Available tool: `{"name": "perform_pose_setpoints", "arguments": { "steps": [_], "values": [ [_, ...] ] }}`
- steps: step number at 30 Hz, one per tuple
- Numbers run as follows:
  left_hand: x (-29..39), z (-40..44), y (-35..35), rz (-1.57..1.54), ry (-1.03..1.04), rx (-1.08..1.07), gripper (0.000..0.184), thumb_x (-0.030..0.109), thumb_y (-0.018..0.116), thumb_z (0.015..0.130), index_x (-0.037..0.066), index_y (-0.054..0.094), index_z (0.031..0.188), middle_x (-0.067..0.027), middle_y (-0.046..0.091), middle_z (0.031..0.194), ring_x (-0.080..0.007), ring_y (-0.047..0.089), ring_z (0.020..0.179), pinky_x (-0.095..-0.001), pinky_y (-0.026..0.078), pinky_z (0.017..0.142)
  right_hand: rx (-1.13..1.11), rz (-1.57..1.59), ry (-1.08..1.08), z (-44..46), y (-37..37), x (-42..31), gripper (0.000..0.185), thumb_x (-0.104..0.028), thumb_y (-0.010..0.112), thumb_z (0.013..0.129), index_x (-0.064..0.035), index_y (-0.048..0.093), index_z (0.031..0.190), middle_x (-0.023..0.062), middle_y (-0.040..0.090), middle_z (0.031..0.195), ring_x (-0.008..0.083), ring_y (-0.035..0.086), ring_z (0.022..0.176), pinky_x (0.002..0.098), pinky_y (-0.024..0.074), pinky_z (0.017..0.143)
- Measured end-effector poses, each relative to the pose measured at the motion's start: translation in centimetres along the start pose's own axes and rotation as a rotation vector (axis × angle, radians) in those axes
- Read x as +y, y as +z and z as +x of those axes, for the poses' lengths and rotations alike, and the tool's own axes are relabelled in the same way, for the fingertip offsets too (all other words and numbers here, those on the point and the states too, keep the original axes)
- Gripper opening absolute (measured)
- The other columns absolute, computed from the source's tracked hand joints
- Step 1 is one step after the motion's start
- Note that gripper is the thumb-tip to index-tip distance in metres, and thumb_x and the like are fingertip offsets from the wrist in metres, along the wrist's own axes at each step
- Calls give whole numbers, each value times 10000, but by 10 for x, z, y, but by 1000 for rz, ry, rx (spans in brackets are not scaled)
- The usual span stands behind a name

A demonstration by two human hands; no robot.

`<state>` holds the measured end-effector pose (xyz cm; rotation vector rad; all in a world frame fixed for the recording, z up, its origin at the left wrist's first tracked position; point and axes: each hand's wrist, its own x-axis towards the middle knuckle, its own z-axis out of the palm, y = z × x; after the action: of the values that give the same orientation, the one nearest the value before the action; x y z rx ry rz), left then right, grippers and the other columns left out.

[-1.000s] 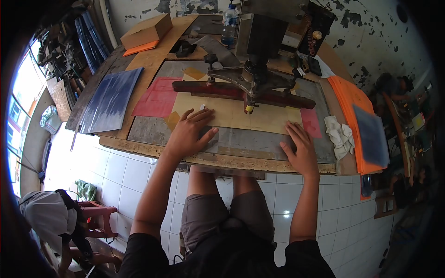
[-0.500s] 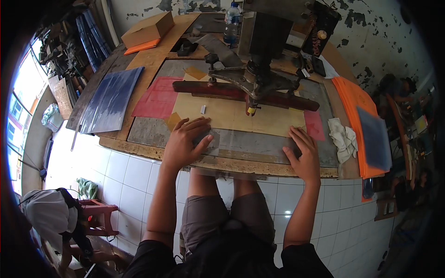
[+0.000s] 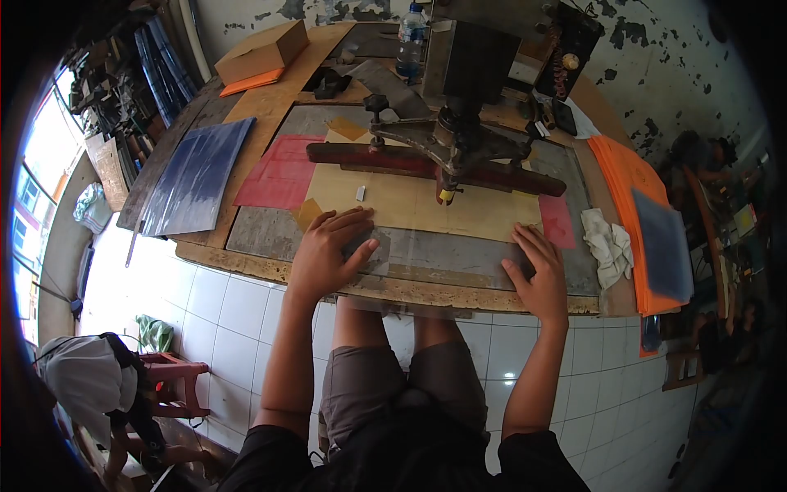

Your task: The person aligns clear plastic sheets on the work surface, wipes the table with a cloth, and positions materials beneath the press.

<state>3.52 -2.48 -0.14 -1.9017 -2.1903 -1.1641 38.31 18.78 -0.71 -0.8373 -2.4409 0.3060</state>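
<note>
My left hand [image 3: 332,250] lies flat, fingers stretched out, at the near left edge of a pale yellow board [image 3: 393,201]. My right hand [image 3: 537,266] rests at the board's near right corner, with the thumb spread. Between them a clear plastic sheet [image 3: 443,258] seems to lie over the grey bed and reach past the table's front edge. Above the board stands a press with a dark red bar [image 3: 393,160] and a yellow-tipped bolt [image 3: 446,195]. A small white piece [image 3: 360,193] sits on the board. Red sheets [image 3: 279,172] show at both its sides.
Blue plastic sheets [image 3: 197,176] lie on the left. An orange stack [image 3: 615,180] with translucent sheets [image 3: 662,246] on it and a white cloth [image 3: 607,246] are on the right. Behind stand a cardboard box [image 3: 262,56] and a bottle [image 3: 410,45]. A person [image 3: 90,377] is at lower left.
</note>
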Motion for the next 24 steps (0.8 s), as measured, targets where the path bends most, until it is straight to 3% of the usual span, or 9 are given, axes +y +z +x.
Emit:
{"name": "perform_pose_setpoints", "arguments": {
  "steps": [7, 16, 22, 24],
  "values": [
    [1, 0, -1, 1, -4, 2, 412, 356, 754, 1042, -7, 829, 1221, -148, 777, 1425, -330, 687, 1397, -495, 460, 1233, 4, -18, -1, 0, 1, 0, 552, -319, 817, 1023, -31, 719, 1483, 110, 683, 1586, 331, 552, 1549, 500, 404, 1287],
    [0, -1, 0, 5, -2, 3, 418, 359, 760, 1036, -4, 830, 1231, -149, 777, 1427, -330, 689, 1395, -497, 463, 1233, 7, -19, -9, -1, 1, 2, 556, -326, 817, 1024, -34, 718, 1486, 109, 682, 1588, 328, 552, 1550, 498, 403, 1286],
    [-2, -2, 1, -2, -7, 6, 428, 367, 761, 1033, -7, 831, 1230, -155, 780, 1417, -337, 699, 1377, -492, 468, 1230, 0, -15, -4, -1, 0, 1, 540, -261, 817, 1020, -51, 709, 1506, 96, 670, 1609, 334, 544, 1559, 492, 398, 1306],
    [-1, -3, 1, -6, 1, 7, 432, 371, 759, 1034, -8, 831, 1230, -159, 781, 1415, -337, 702, 1372, -491, 470, 1228, 11, -14, -12, -1, 0, 0, 542, -298, 819, 1019, -37, 718, 1484, 108, 679, 1591, 333, 555, 1547, 495, 409, 1286]
  ]
}}
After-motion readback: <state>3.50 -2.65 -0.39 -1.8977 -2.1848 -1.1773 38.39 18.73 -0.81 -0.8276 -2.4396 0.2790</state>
